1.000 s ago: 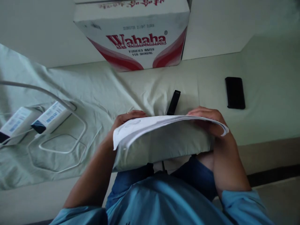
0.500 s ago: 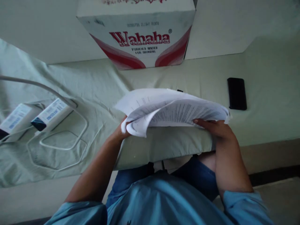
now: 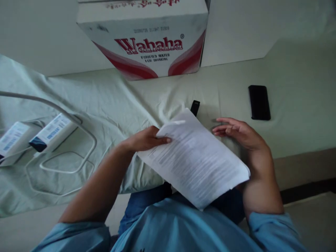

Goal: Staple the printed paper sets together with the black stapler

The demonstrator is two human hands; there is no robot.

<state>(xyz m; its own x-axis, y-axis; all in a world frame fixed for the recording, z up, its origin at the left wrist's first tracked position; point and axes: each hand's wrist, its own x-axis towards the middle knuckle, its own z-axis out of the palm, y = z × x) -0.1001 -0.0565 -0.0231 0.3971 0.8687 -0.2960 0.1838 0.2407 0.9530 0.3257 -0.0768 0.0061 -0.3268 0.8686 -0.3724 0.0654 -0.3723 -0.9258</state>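
A stack of printed paper sheets (image 3: 194, 161) slants across the table's front edge and over my lap. My left hand (image 3: 151, 139) grips its upper left part, thumb on top and the other fingers hidden beneath. To the right of the sheets, my right hand (image 3: 236, 131) is held apart from them with loosely bent fingers and nothing in it. Just beyond the paper's top corner lies a small black stapler-like object (image 3: 195, 107), partly covered by the sheets; its kind I cannot make out.
A white and red Wahaha water carton (image 3: 147, 49) stands at the back. On the pale green cloth (image 3: 294, 115), a black phone (image 3: 259, 102) lies at the right. Two white boxes, the nearer one (image 3: 54, 131) among them, sit at the left beside a looped white cable (image 3: 90, 150).
The sheets have gone from curled between both hands to flatter and turned, tilting toward my body. My right hand has let go of them. The small black object now shows more.
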